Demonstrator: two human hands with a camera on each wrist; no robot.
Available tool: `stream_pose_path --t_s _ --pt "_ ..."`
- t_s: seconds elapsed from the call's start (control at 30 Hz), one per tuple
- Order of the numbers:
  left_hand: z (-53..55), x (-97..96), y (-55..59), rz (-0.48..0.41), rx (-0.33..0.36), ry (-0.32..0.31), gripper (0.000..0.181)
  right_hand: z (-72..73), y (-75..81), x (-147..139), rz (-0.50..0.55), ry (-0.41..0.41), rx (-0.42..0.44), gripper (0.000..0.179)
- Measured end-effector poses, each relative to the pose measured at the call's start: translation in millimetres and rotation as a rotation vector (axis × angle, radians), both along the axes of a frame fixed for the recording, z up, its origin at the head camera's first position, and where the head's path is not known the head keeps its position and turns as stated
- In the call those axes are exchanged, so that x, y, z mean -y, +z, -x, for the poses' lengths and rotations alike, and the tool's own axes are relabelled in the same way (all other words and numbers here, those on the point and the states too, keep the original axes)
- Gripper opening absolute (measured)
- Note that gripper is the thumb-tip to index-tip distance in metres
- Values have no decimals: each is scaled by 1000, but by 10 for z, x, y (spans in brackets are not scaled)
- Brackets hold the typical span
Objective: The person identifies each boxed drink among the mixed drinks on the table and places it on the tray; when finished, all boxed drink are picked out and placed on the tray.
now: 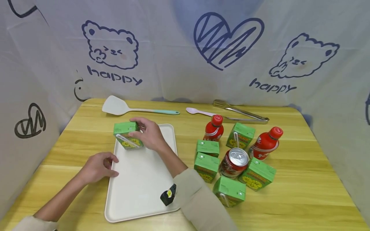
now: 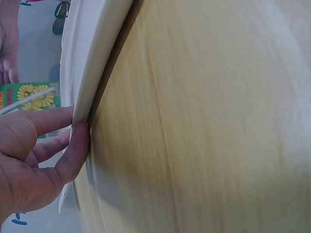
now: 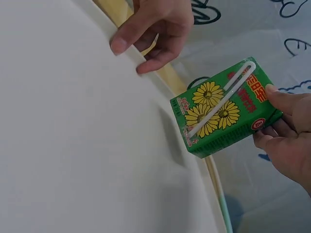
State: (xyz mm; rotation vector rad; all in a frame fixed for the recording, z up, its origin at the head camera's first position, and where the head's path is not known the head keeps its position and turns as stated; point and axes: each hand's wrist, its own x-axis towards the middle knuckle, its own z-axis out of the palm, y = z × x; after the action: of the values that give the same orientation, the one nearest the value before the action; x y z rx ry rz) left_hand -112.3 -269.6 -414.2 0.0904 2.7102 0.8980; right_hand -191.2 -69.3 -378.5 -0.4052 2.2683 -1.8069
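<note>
My right hand [image 1: 150, 134] grips a green drink carton [image 1: 122, 131] by its upper end, over the far left corner of the white tray [image 1: 136, 189]. Yellow flowers and a white straw show on the carton's side in the right wrist view, where its lower end is tilted toward the tray and a shadow falls below. On the tray's left side, my left hand [image 1: 96, 166] holds the rim [image 2: 95, 63]. Its thumb and fingers lie on either side of that edge in the left wrist view.
Right of the tray stand several green cartons [image 1: 230, 189], a dark red can [image 1: 233, 163] and two red bottles [image 1: 213, 132] [image 1: 266, 143]. Along the table's back edge lie a white spatula [image 1: 115, 106], a pale purple spoon [image 1: 199, 111] and metal tongs [image 1: 242, 112]. A printed cloth [image 1: 167, 48] hangs behind.
</note>
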Motion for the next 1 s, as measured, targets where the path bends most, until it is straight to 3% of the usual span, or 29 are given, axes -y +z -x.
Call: stream_pose_path --t_s 0.43,0.87,1.0 --pt "0 3 -4 11 -11 -7 39 158 -213 123 75 -12 41 45" --pt "11 -11 0 12 -3 -2 39 194 -195 152 26 -3 46 45" --pt "4 0 -5 6 0 -5 39 156 -156 153 -74 18 -12 52"
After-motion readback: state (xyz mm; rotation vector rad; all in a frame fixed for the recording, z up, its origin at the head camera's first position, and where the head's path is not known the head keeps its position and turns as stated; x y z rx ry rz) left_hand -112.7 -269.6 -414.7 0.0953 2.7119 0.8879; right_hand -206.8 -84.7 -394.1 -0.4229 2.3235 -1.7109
